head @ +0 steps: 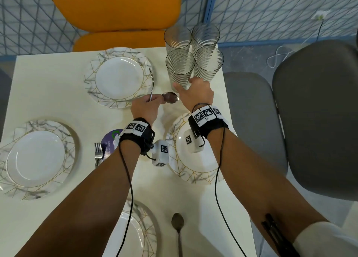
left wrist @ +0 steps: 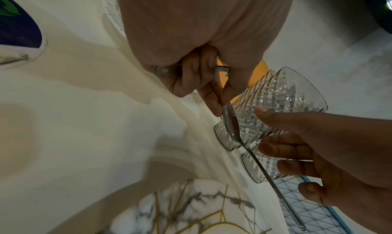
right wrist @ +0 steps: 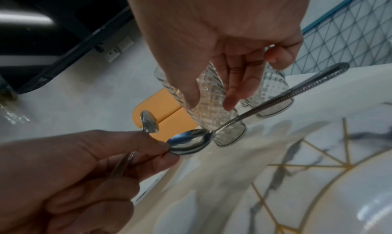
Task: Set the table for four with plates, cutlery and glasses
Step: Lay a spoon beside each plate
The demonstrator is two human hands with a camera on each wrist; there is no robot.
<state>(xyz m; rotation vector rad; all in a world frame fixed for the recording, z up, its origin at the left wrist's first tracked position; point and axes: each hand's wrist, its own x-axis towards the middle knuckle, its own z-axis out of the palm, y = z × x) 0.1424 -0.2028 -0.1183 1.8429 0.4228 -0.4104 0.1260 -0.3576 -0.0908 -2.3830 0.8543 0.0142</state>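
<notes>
Steel spoons [head: 170,97] sit pinched in the left hand [head: 145,109] over the bench [head: 48,94]; the right hand [head: 195,93], fingers relaxed and empty, nears the glasses [head: 181,67], which a careless nudge could topple.

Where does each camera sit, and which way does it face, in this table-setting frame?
Head: worn on the head, looking forward and down at the table; both forearms, the left hand and right hand show.
Left wrist: on the left wrist, looking along the palm at the spoons it pinches; the right hand's fingers show at right.
Right wrist: looking along the open right hand at the glasses; the left hand shows lower left.
Shared: both wrist views show the spoons, the glasses and the opposite hand.
</notes>
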